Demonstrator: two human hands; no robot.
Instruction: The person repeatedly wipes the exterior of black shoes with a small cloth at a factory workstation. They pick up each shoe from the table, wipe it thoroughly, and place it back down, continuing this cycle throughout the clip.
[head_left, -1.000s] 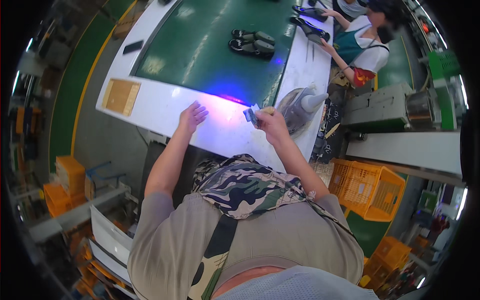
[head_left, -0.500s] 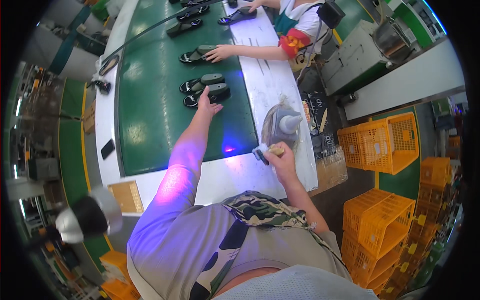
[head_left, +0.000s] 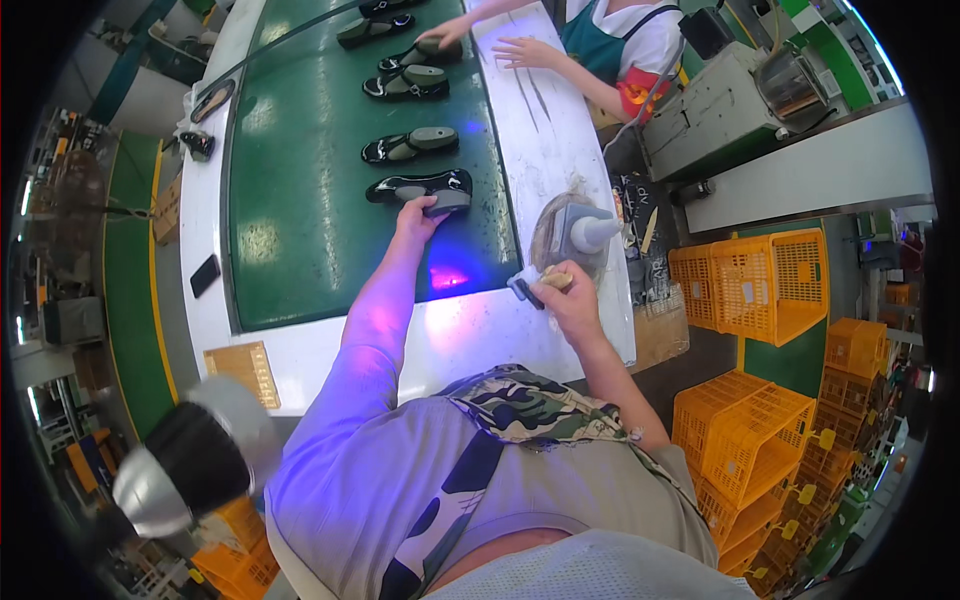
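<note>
My left hand (head_left: 418, 218) is closed on the grey last of the nearest black shoe (head_left: 405, 186), which is tilted on its side over the green belt (head_left: 300, 200). Just beyond it lies another black shoe on a last (head_left: 405, 146). In my right hand (head_left: 574, 305) is a small brush (head_left: 528, 284) with a tan wooden handle, its pale and dark head pointing left above the white table edge (head_left: 480, 325). Beside that hand stands a grey plastic bottle with a cone-shaped nozzle (head_left: 594, 232).
Across the table a co-worker's hand (head_left: 440, 36) touches a farther shoe (head_left: 420, 52); several more shoes sit along the belt. A phone (head_left: 205, 275) lies at the left. A lamp (head_left: 200, 455) stands near my left arm. Orange crates (head_left: 750, 285) are stacked to the right.
My left hand has gone from reaching open beside the nearest shoe to gripping it, and the shoe has turned. The co-worker's hands have moved; the shoe that one touched is farther away.
</note>
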